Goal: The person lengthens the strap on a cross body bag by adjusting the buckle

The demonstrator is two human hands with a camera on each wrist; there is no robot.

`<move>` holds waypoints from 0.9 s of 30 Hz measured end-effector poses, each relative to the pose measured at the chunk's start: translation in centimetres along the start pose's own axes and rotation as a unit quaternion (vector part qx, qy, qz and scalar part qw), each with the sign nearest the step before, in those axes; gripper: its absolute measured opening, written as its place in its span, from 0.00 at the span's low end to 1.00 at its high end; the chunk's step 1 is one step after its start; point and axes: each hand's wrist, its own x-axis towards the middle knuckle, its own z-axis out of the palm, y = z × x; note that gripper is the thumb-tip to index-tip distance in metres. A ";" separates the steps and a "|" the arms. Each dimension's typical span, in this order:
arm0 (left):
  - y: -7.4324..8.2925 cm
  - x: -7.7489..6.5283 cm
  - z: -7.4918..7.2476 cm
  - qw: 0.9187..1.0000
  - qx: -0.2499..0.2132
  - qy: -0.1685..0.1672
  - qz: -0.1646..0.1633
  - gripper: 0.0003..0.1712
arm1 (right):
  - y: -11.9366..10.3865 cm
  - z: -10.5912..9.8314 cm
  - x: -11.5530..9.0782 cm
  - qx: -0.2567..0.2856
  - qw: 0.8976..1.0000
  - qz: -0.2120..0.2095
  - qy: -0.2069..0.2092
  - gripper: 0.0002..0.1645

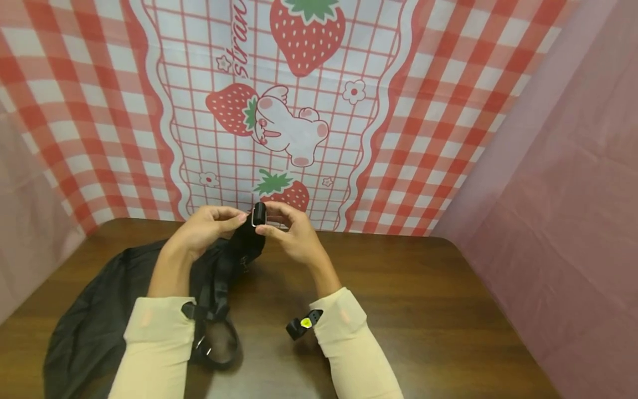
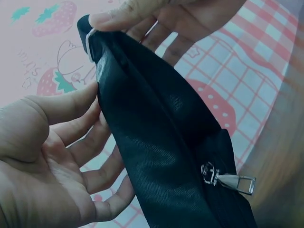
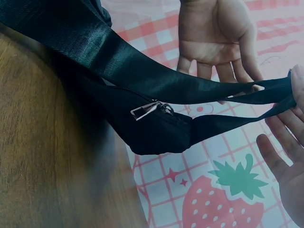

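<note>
A black fabric bag (image 1: 99, 310) lies on the left of the table, its wide black strap (image 2: 142, 123) lifted toward the back. A silver-edged slider buckle (image 1: 253, 217) sits at the strap's raised end. My left hand (image 1: 199, 230) pinches the strap beside the buckle between thumb and fingers. From the other side, my right hand (image 1: 299, 235) pinches the strap end at the buckle, its thumb over the webbing in the left wrist view. Lower down, a silver zipper pull (image 3: 145, 111) hangs from a small black pouch part (image 3: 156, 135).
Beneath the bag is a brown wooden table (image 1: 423, 316). A red-checked strawberry cloth (image 1: 433, 138) hangs along its back edge, with pink drapes (image 1: 573, 194) at the sides. Near the left cuff lies a black strap loop (image 1: 234, 352). The right cuff carries a small black device (image 1: 296, 328).
</note>
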 end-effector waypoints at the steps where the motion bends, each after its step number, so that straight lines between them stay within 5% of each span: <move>1: -0.1 -0.1 -0.1 1.000 0.006 0.003 0.000 0.26 | 0.0 0.1 0.0 -0.003 1.000 0.001 -0.002 0.28; 9: -0.6 -0.2 -0.3 0.999 0.028 0.026 0.022 0.23 | -0.4 0.3 0.0 -0.015 1.000 0.003 -0.008 0.29; 20: -0.3 0.2 0.4 1.000 0.003 0.018 0.010 0.24 | -0.3 0.1 -0.2 0.016 1.000 0.009 -0.018 0.28; 27: -0.8 0.0 -0.1 0.998 0.056 0.026 -0.014 0.22 | -0.1 -0.1 0.0 0.008 1.000 -0.009 0.001 0.27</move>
